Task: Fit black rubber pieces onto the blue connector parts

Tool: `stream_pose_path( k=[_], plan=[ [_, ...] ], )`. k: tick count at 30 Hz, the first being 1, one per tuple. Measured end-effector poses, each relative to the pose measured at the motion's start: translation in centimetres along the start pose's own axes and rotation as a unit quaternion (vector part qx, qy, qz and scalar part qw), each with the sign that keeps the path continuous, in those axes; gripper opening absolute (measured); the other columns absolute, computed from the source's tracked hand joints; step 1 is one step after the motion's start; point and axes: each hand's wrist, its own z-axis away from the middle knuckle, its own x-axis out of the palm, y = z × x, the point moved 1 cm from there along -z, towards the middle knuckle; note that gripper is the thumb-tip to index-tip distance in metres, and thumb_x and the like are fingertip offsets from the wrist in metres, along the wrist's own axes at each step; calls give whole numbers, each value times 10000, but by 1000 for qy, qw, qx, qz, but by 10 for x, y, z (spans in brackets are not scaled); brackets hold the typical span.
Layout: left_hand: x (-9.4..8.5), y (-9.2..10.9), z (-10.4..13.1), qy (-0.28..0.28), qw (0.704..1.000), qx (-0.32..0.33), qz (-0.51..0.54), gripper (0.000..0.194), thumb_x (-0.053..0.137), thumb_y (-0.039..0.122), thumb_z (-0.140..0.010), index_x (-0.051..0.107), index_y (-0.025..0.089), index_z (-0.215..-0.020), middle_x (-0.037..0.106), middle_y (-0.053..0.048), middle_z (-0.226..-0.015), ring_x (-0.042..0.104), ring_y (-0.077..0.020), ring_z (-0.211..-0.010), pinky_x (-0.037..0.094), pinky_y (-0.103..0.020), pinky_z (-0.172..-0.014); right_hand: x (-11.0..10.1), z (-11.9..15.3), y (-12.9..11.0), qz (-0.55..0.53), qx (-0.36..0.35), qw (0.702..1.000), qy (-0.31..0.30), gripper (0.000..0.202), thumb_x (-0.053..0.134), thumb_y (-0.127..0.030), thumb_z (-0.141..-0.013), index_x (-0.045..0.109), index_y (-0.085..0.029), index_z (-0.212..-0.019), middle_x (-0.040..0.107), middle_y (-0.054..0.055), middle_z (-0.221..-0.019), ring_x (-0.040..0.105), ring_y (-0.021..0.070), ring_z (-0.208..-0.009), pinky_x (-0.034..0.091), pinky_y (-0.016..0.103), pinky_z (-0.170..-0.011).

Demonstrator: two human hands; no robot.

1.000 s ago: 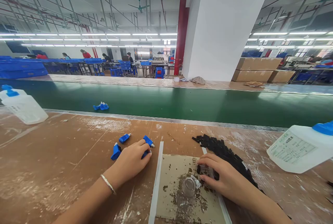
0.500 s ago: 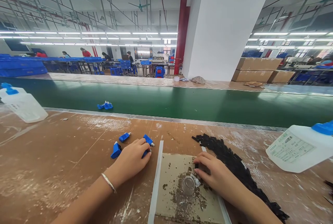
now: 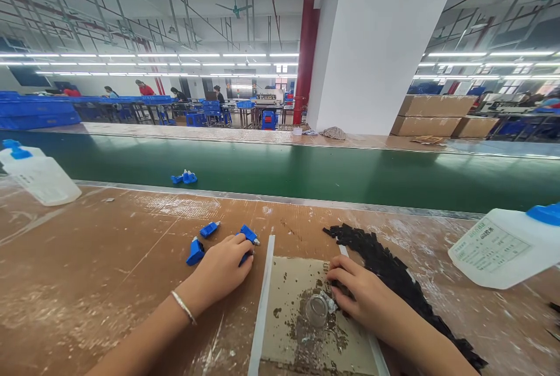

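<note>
My left hand is closed over a small blue plastic part, mostly hidden under the fingers. Another blue part with a pale tip lies against its fingertips, and two more, one lying flat and one bulkier, sit to its left. My right hand is curled above the right side of a beige board, thumb and fingers pinching a small black strip that is partly covered. Left of those fingers, a small clear round cup stands on the wet, spotted board.
Many black strips form a long pile right of the board. White bottles with blue caps lie tilted at the left and right. Beyond the brown worktop runs a green conveyor belt carrying blue parts.
My right fingers have shifted slightly, and the black strip now sits deeper inside the grip. The blue parts on the belt have moved a little right. My left hand has barely moved.
</note>
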Motion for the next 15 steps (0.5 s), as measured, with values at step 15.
stream_pose_path(
  k=[15],
  plan=[
    [1,1,2,-11,1000,9,14,221,385,139,-898,600,191,-885,653,-79,-1011,618,-281,-989,505,-435,-821,-1,-2,7,-33,0,999,5,239,475,-95,-893,650,-178,-1034,598,86,-1059,650,183,-878,541,331,-807]
  ],
)
